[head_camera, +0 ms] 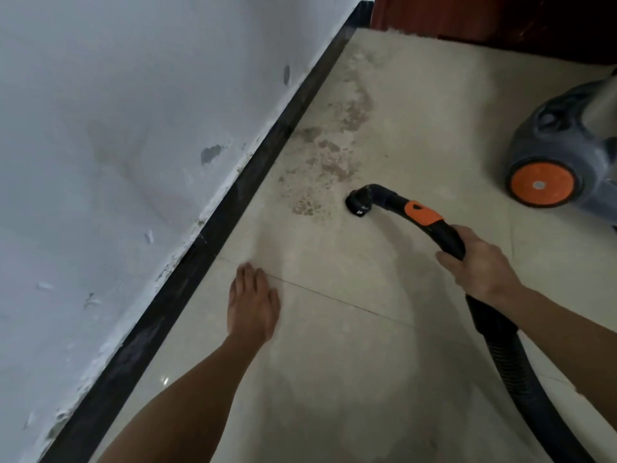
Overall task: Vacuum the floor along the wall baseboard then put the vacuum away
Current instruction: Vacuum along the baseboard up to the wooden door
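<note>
Surroundings: white wall [117, 145] with chipped paint meets a black baseboard [233, 195] running diagonally along the beige tile floor [417, 111]. Brownish dust patch [330, 152] lies near the baseboard. Grey canister vacuum [564, 145] with orange wheel [541, 184] stands well apart to the right. Nozzle end [360, 203] of the black hose handle [420, 215] sits just beside the dust, ahead of the right hand [480, 265], which is clenched around that handle. Left hand [253, 302] is flat, fingers extended, grasping nothing.
</note>
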A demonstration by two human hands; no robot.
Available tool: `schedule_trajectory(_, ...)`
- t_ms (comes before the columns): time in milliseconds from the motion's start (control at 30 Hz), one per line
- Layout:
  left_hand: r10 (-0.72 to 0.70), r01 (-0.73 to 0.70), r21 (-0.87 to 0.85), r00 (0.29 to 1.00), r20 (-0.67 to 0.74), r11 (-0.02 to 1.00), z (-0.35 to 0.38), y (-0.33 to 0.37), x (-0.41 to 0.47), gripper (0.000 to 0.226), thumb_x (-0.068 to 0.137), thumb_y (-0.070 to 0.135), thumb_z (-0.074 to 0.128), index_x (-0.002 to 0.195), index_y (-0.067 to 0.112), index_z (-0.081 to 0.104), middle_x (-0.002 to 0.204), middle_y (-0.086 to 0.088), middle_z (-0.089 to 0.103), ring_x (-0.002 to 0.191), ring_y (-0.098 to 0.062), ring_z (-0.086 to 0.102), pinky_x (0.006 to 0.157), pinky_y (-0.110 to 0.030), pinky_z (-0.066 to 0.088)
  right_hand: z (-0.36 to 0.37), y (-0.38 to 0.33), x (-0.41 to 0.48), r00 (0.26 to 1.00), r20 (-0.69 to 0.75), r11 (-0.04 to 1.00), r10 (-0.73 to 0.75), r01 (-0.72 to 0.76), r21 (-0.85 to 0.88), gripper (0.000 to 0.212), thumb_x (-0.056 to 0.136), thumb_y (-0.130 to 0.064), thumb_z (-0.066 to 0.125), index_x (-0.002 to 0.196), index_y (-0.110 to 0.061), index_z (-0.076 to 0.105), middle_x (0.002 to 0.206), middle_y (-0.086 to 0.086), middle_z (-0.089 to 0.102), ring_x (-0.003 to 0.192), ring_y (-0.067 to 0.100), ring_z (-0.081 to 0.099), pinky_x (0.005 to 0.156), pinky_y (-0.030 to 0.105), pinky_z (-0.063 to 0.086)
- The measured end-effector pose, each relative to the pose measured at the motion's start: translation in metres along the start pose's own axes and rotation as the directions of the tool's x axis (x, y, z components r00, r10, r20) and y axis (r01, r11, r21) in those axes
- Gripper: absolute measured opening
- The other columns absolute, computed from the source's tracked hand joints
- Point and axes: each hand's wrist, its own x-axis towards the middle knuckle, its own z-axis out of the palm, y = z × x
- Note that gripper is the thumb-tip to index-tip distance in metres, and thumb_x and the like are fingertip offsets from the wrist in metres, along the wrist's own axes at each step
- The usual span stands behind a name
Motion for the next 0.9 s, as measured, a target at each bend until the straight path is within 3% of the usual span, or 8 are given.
schedule_trajectory(167,-0.018,0.018,-0.002,0.999,-0.037,1.0,0.015,0.001,0.001,0.068,0.097,0.043,0.004,0.151,0.006,0.022,0.16,-0.019,0.01,0.149,-0.03,0.002,0.121,-0.039,0.001,0.033,-0.05,0.061,0.997,0.029,0.997,-0.069,0.07,-0.043,0.052,0.093,-0.029,0.061,0.14,-0.02,0.041,0.092,0.011,0.062,0.07,0.032,0.062,0.066,0.036,0.048)
schedule_trajectory(400,-0.007,0.008,0.006,0.997,-0.072,1.0,0.015,-0.002,0.0,0.063,0.1,0.041,0.012,0.15,0.005,0.027,0.159,-0.02,0.013,0.149,-0.029,0.003,0.119,-0.038,-0.001,0.065,-0.126,0.131,0.987,0.094,0.99,-0.13,0.135,-0.05,0.049,0.092,-0.026,0.062,0.136,-0.015,0.043,0.097,0.015,0.063,0.074,0.034,0.063,0.069,0.041,0.053)
schedule_trajectory(533,-0.013,0.013,0.001,0.997,-0.073,1.0,0.011,-0.002,0.0,0.061,0.1,0.04,0.017,0.148,0.005,0.032,0.158,-0.021,0.016,0.148,-0.031,0.008,0.12,-0.039,0.005,0.077,-0.148,0.125,0.981,0.129,0.986,-0.148,0.156,-0.052,0.055,0.088,-0.019,0.065,0.138,-0.016,0.042,0.095,0.012,0.06,0.071,0.031,0.059,0.062,0.033,0.044)
schedule_trajectory(733,-0.033,0.033,-0.001,0.997,-0.063,0.999,0.012,-0.001,0.002,0.064,0.099,0.042,0.009,0.151,0.008,0.025,0.16,-0.018,0.009,0.149,-0.027,0.0,0.121,-0.038,0.003,0.074,-0.143,0.104,0.965,0.189,0.98,-0.182,0.194,-0.045,0.051,0.087,-0.016,0.066,0.134,-0.017,0.046,0.1,0.016,0.064,0.074,0.035,0.064,0.071,0.046,0.057)
schedule_trajectory(800,-0.033,0.033,0.009,0.998,-0.055,0.999,0.012,-0.001,0.0,0.066,0.098,0.043,0.005,0.152,0.009,0.022,0.161,-0.017,0.006,0.149,-0.026,-0.003,0.122,-0.038,0.003,0.07,-0.149,0.107,0.964,0.194,0.981,-0.181,0.191,-0.036,0.05,0.087,-0.017,0.067,0.133,-0.017,0.047,0.1,0.015,0.064,0.075,0.035,0.064,0.07,0.043,0.056)
schedule_trajectory(900,-0.036,0.036,-0.001,0.998,-0.052,0.999,0.012,-0.003,-0.001,0.067,0.098,0.045,0.003,0.152,0.01,0.019,0.161,-0.015,0.002,0.149,-0.025,-0.007,0.121,-0.036,-0.002,0.064,-0.146,0.098,0.938,0.279,0.976,-0.206,0.218,-0.014,0.051,0.085,-0.017,0.068,0.131,-0.022,0.047,0.09,0.008,0.063,0.066,0.027,0.065,0.057,0.032,0.051)
